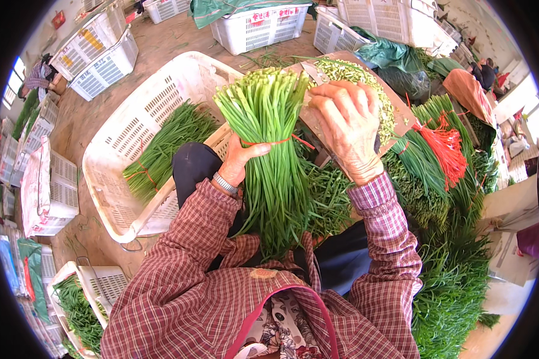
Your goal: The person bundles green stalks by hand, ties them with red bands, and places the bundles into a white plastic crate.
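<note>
My left hand [240,157] is closed round a thick bundle of garlic chives [274,121], its thumb over a red tie; the cut stem ends point away from me and the leaves hang towards my lap. Just right of the stem ends is my right hand [346,121], fingers bent at the blade of a metal knife [314,74]; whether it grips the knife is hidden. Beneath lies a board [402,119] strewn with chopped stem ends [384,96]. A bunch of red ties [444,152] rests on chives at the right.
Left of my knee, a white plastic crate [112,157] holds a tied chive bundle [170,148]. Loose chives [449,278] are heaped at my right. More white crates [260,29] stand beyond and along the left. Other people [38,76] are at the far left and far right.
</note>
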The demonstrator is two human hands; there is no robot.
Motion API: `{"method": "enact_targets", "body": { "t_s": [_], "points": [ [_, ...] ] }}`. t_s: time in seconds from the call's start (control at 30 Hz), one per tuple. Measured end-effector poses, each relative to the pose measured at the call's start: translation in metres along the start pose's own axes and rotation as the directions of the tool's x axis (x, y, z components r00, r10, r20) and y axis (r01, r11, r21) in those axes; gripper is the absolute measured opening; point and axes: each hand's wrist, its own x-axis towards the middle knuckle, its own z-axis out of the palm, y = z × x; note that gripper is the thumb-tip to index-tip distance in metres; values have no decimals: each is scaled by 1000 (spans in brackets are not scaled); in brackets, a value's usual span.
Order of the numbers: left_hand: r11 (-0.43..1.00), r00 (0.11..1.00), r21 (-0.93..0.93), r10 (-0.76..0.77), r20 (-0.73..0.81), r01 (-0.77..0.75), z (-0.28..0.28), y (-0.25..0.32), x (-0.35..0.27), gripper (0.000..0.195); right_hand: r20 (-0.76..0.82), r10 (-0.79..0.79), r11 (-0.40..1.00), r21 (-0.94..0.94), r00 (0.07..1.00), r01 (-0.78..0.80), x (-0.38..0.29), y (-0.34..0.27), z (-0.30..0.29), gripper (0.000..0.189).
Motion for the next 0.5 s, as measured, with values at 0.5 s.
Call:
{"method": "enact_targets", "body": {
  "t_s": [0.5],
  "points": [
    [891, 954, 341, 283, 102, -301, 12, -1, -2, 93, 408, 217, 904, 258, 887, -340, 28, 33, -37, 15]
  ]
}}
